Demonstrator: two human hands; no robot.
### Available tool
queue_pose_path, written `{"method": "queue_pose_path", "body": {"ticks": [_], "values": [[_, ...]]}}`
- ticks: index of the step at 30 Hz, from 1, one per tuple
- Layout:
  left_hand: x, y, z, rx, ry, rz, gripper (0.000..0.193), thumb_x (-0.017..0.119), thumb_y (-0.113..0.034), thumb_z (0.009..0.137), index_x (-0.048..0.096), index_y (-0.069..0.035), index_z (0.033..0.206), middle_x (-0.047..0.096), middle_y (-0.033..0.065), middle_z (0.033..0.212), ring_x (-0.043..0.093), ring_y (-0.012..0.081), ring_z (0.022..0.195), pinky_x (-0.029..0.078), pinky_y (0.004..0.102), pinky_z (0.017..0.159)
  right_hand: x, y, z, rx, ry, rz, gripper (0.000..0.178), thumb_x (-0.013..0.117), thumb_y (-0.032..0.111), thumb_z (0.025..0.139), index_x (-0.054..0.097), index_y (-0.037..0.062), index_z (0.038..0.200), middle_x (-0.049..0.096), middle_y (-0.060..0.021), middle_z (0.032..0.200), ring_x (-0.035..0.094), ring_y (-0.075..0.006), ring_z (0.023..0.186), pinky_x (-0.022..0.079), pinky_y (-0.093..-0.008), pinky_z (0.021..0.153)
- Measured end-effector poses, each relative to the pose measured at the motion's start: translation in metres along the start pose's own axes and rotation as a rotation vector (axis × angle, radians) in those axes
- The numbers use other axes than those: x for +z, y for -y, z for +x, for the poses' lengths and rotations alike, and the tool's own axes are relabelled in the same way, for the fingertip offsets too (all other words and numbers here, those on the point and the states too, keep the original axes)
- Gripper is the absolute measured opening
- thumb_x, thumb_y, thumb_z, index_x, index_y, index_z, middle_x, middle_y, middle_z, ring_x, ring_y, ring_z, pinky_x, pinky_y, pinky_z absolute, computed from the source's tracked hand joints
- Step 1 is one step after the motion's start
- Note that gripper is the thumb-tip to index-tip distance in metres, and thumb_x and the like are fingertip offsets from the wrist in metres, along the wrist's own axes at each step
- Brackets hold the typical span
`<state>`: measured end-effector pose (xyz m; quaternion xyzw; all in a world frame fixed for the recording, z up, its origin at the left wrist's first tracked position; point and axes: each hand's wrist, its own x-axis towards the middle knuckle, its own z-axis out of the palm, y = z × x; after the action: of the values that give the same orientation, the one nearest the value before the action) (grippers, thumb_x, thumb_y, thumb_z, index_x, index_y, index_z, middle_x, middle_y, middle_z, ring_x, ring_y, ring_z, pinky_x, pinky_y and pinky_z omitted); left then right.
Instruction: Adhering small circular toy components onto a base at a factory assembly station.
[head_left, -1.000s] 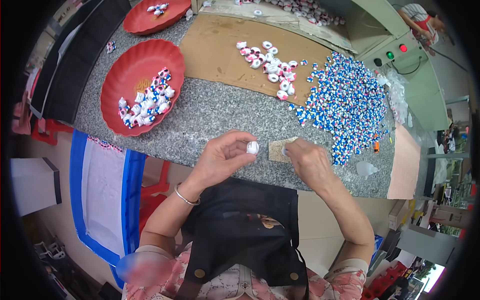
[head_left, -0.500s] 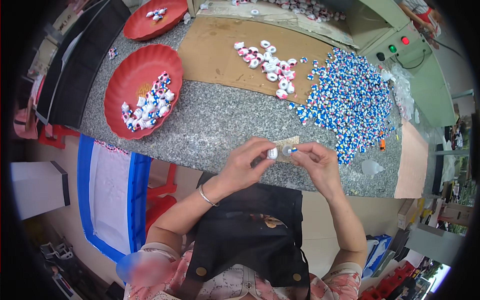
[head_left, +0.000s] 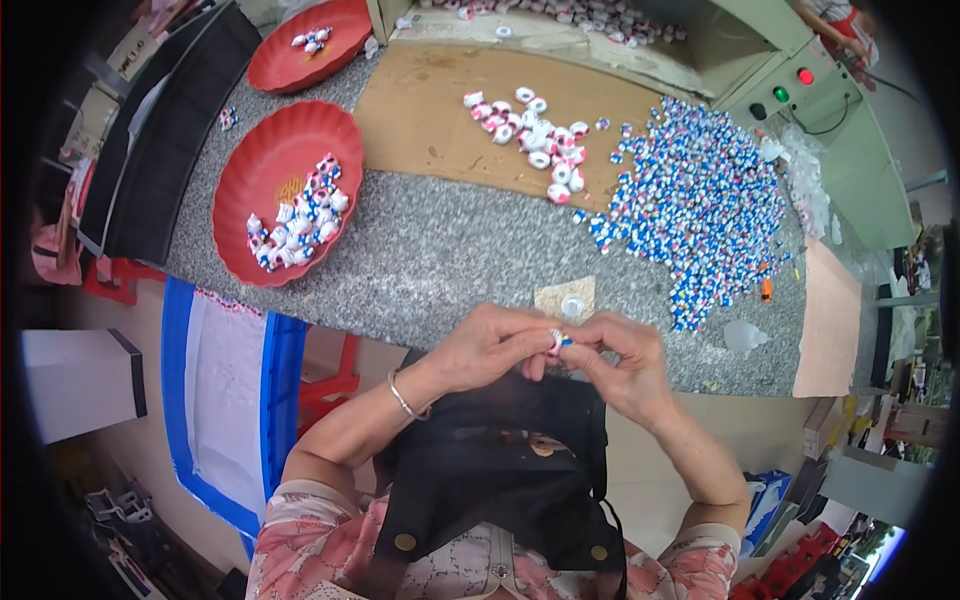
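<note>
My left hand [head_left: 490,348] and my right hand [head_left: 625,362] meet at the front edge of the stone worktop. Between their fingertips sits a small white-and-pink figure piece [head_left: 555,346], pinched by my left fingers. A blue-and-yellow bit [head_left: 566,340] touches its side under my right thumb and fingers; the fingers partly hide both. Just beyond my hands, a small round translucent dish [head_left: 572,306] rests on a beige pad [head_left: 549,298]. White-and-pink hollow pieces [head_left: 540,140] lie on a cardboard sheet [head_left: 420,110]. To their right spreads a large heap of tiny blue-and-white parts [head_left: 700,200].
A red scalloped bowl [head_left: 240,180] at left holds several figures, with a second red bowl [head_left: 275,68] behind it. A green machine housing [head_left: 850,170] with lit buttons stands at far right. A translucent plastic piece [head_left: 743,336] lies near the right front. Below left is a blue-rimmed tray [head_left: 180,400].
My hands were apart, each holding a part; now they have come together and closer to my body, with the two parts touching. The pad and dish are more exposed.
</note>
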<state>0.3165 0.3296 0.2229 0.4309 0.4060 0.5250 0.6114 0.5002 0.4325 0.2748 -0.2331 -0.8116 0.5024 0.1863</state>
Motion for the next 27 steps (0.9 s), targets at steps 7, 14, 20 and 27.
{"method": "queue_pose_path", "body": {"ticks": [7, 14, 20, 27], "values": [[-0.021, -0.003, -0.008, -0.111, -0.053, -0.09, 0.031, 0.054, -0.011, 0.1, 0.061, 0.001, 0.128, 0.067, 0.006, 0.09, 0.064, 0.0106, 0.08, 0.053, 0.0253, 0.073, 0.016, -0.003, 0.019, 0.056, 0.041, 0.003, 0.012, 0.071, 0.005, 0.087, 0.071, 0.0019, 0.099, 0.069, -0.0074, 0.085, 0.066, -0.0152, 0.075, 0.052, -0.0281, 0.067], [-0.092, -0.058, -0.048, 0.271, -0.749, 0.962, 0.023, 0.066, -0.001, 0.086, 0.064, 0.0, 0.109, 0.063, 0.0104, 0.099, 0.062, 0.0204, 0.093, 0.05, 0.0327, 0.079, -0.032, -0.067, 0.055, -0.137, -0.281, -0.488, 0.014, 0.071, 0.006, 0.085, 0.071, 0.0014, 0.098, 0.069, -0.0119, 0.093, 0.068, -0.0278, 0.081, 0.054, -0.0352, 0.071], [-0.118, -0.066, -0.046, 0.365, -1.067, 1.661, 0.033, 0.069, 0.001, 0.077, 0.062, -0.001, 0.109, 0.059, 0.0178, 0.109, 0.055, 0.0364, 0.104, 0.045, 0.044, 0.091, -0.024, -0.085, 0.066, -0.183, -0.144, -0.91, 0.009, 0.07, 0.003, 0.079, 0.062, 0.0032, 0.083, 0.061, -0.0138, 0.077, 0.063, -0.0342, 0.071, 0.051, -0.0439, 0.063], [-0.067, -0.039, 0.076, 0.452, -0.432, 1.2, 0.031, 0.063, 0.003, 0.079, 0.065, -0.005, 0.109, 0.061, 0.0107, 0.108, 0.058, 0.0284, 0.105, 0.048, 0.038, 0.09, -0.027, -0.068, 0.043, -0.122, -0.203, -0.598, 0.015, 0.066, -0.004, 0.079, 0.066, 0.0009, 0.094, 0.059, -0.0161, 0.086, 0.061, -0.0344, 0.079, 0.05, -0.0425, 0.07]]}}
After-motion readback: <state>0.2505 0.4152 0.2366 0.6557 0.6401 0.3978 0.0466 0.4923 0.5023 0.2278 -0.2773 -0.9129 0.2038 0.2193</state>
